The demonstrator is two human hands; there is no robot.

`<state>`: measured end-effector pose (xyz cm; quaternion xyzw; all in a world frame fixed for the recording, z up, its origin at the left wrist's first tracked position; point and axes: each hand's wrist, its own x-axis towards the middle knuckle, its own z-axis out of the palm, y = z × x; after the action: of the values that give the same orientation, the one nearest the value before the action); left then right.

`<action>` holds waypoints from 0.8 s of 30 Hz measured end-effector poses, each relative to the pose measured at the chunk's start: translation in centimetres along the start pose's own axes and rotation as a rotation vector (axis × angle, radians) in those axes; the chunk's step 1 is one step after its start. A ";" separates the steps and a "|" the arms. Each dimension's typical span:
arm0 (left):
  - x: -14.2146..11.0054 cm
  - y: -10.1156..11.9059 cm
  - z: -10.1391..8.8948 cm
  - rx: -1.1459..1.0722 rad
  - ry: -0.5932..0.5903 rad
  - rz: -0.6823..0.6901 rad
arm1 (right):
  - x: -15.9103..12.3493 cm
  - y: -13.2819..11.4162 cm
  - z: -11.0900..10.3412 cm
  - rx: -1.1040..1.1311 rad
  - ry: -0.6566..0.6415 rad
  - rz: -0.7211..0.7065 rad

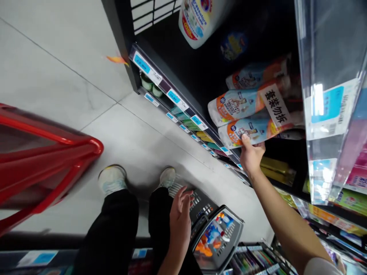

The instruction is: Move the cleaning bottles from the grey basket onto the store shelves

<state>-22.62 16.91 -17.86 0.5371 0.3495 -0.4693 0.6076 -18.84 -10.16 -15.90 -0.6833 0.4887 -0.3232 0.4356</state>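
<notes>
Logged from my view: the diaper packs were white with orange and blue panels. The shelf was black, the cart frame red, the hand basket grey with blue-orange print, the floor tiles pale grey, faintly veined.

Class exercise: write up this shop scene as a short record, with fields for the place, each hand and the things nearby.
Place: shop aisle, tiled floor
Right hand: gripping the lowest blue-and-orange packet on a shelf
Left hand: open, above a grey shopping basket
Packet sign: white label with Chinese text
Nearby: shelf price labels; red shopping cart; white bottle
</notes>
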 end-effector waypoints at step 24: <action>2.0 -2.4 0.3 -0.028 0.057 -0.013 | 12.8 7.7 -0.1 -0.514 0.074 -0.197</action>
<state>-24.27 16.24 -20.38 0.5392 0.3766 -0.4531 0.6018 -17.91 -23.42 -22.67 -0.8033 0.5016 -0.2541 0.1963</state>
